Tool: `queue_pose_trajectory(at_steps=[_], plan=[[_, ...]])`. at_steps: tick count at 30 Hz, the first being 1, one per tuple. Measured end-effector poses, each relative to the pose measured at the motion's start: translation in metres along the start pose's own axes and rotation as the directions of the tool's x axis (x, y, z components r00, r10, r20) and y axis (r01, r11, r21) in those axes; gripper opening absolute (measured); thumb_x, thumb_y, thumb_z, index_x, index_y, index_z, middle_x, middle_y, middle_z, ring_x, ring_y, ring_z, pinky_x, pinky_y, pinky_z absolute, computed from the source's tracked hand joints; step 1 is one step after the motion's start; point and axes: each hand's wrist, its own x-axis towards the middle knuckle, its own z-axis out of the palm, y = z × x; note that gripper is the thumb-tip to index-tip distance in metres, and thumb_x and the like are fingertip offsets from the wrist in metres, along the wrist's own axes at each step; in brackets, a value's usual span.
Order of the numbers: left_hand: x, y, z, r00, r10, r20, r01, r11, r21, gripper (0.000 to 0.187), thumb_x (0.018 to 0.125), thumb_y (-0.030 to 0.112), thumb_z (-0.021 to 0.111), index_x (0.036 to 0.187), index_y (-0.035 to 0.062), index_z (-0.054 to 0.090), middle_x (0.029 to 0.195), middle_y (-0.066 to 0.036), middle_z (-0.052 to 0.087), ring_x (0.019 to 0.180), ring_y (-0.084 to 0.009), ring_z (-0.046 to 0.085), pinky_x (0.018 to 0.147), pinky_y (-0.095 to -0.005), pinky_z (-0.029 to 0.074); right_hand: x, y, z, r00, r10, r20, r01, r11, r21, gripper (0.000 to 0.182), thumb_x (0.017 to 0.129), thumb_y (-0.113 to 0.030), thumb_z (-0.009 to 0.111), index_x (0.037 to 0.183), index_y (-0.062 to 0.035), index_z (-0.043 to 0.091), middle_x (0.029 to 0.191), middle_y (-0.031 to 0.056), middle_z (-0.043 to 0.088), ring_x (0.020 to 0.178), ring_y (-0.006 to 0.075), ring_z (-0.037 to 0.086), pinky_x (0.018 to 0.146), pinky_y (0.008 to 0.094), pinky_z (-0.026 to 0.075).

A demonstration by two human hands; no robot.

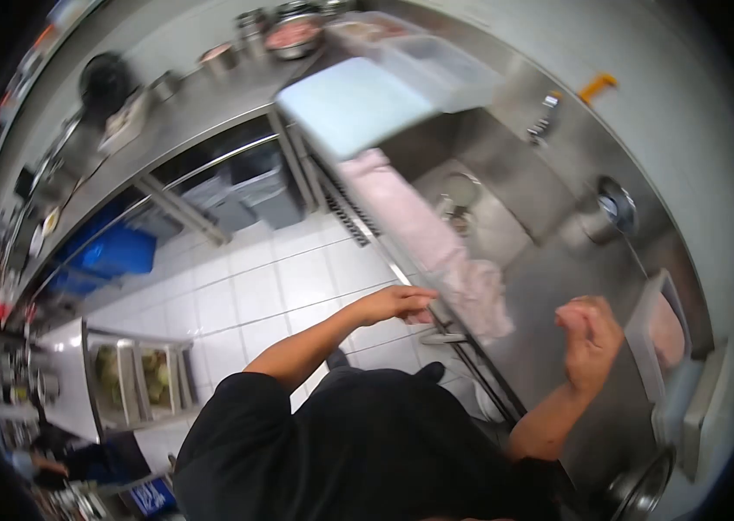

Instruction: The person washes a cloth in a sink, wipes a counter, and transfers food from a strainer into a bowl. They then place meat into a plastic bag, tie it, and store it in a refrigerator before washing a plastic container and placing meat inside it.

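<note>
My left hand [403,304] is in front of the steel counter's front edge, close to a handle-like fitting [443,326]. Its fingers point right, loosely bent, and I see nothing held in them. Over the steel worktop [540,347] my right hand [592,339] is raised with curled fingers. Whether something small and pinkish sits at its fingertips is too blurred to tell. A crumpled pink towel [419,226] lies along the counter edge between the hands and the sink. Right of my right hand stands a white tub [642,334] with pink meat [666,330] inside.
Behind the towel is a sink [506,217] with a strainer in it. A pale blue cutting board [358,100] and a clear plastic bin [441,74] are beyond it. A metal container [605,213] stands by the wall. Grey bins [267,195] sit under the left counter.
</note>
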Motion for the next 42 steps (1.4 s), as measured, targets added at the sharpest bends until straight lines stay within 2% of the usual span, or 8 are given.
queue_pose_trajectory(at_steps=[3,6,9,15,19,26,37,42], plan=[[-0.119,-0.150,-0.095,0.834,-0.062,-0.548,0.371,0.798,0.474,0.057,0.093,0.043,0.055,0.133,0.0020,0.052,0.119,-0.018,0.064,0.106,-0.0286,0.064,0.092,-0.0381,0.049,0.072,-0.101,0.059,0.820,-0.557,-0.133,0.570,0.774,0.274,0.046,0.087,-0.045,0.060,0.066,-0.0040,0.061,0.059,0.0070,0.054,0.052,0.0208,0.051,0.054,0.0355,0.039],[-0.293,-0.365,-0.153,0.130,-0.182,-0.975,0.385,0.915,-0.120,0.057,0.087,0.045,0.059,0.123,0.0005,0.060,0.126,-0.021,0.059,0.116,-0.0345,0.057,0.098,-0.0407,0.044,0.102,-0.186,0.105,0.617,-0.772,-0.149,0.752,0.524,0.400,0.067,0.093,-0.062,0.037,0.063,-0.0054,0.056,0.057,0.0047,0.051,0.052,0.0190,0.047,0.057,0.0369,0.038],[-0.454,-0.375,-0.090,-0.179,-0.760,-0.625,-0.543,0.606,-0.581,0.052,0.093,0.043,0.054,0.131,0.0096,0.043,0.121,-0.015,0.056,0.094,-0.0287,0.055,0.080,-0.0474,0.050,0.122,-0.256,0.161,0.547,-0.810,-0.212,0.741,0.350,0.573,0.061,0.088,-0.057,0.040,0.062,-0.0053,0.056,0.056,0.0026,0.048,0.049,0.0171,0.044,0.056,0.0351,0.036],[-0.576,-0.394,0.052,-0.465,-0.749,-0.472,-0.472,0.661,-0.584,0.038,0.093,0.040,0.050,0.116,0.0094,0.051,0.099,-0.012,0.063,0.071,-0.0199,0.057,0.060,-0.0364,0.050,0.137,-0.344,0.285,0.422,-0.654,-0.627,0.749,-0.138,0.648,0.032,0.074,-0.032,0.061,0.058,-0.0046,0.055,0.054,0.0020,0.044,0.046,0.0154,0.042,0.051,0.0308,0.033],[-0.501,-0.447,0.107,-0.276,-0.903,-0.329,-0.856,0.387,-0.344,0.034,0.096,0.039,0.049,0.101,0.0053,0.055,0.076,-0.011,0.060,0.052,-0.0191,0.053,0.042,-0.0301,0.042,0.152,-0.364,0.342,0.338,-0.654,-0.677,0.724,-0.279,0.631,0.037,0.080,-0.034,0.057,0.058,-0.0045,0.056,0.054,0.0021,0.044,0.046,0.0150,0.042,0.051,0.0298,0.032],[-0.370,-0.443,0.047,-0.008,-0.874,-0.486,-0.464,0.434,-0.772,0.038,0.094,0.040,0.054,0.116,0.0087,0.053,0.095,-0.011,0.061,0.075,-0.0225,0.056,0.061,-0.0355,0.046,0.193,-0.382,0.423,0.391,-0.600,-0.698,0.706,-0.290,0.645,0.043,0.087,-0.035,0.052,0.059,-0.0032,0.057,0.053,0.0022,0.043,0.045,0.0153,0.041,0.051,0.0296,0.031],[-0.491,-0.279,-0.206,-0.345,-0.649,-0.678,-0.545,0.727,-0.419,0.056,0.091,0.041,0.059,0.138,0.0121,0.046,0.118,-0.010,0.061,0.104,-0.0252,0.059,0.082,-0.0404,0.051,0.279,-0.442,0.559,0.517,-0.592,-0.619,0.510,-0.367,0.778,0.028,0.063,-0.030,0.060,0.060,-0.0029,0.058,0.054,0.0030,0.044,0.044,0.0157,0.040,0.049,0.0307,0.029],[-0.485,-0.292,-0.228,-0.321,-0.620,-0.716,-0.586,0.724,-0.365,0.060,0.090,0.044,0.062,0.138,0.0113,0.047,0.116,-0.009,0.063,0.103,-0.0239,0.060,0.082,-0.0397,0.051,0.299,-0.501,0.602,0.416,-0.869,-0.267,0.208,-0.195,0.958,0.078,0.089,-0.074,0.030,0.063,-0.0066,0.058,0.057,0.0015,0.050,0.051,0.0165,0.044,0.061,0.0363,0.037]])
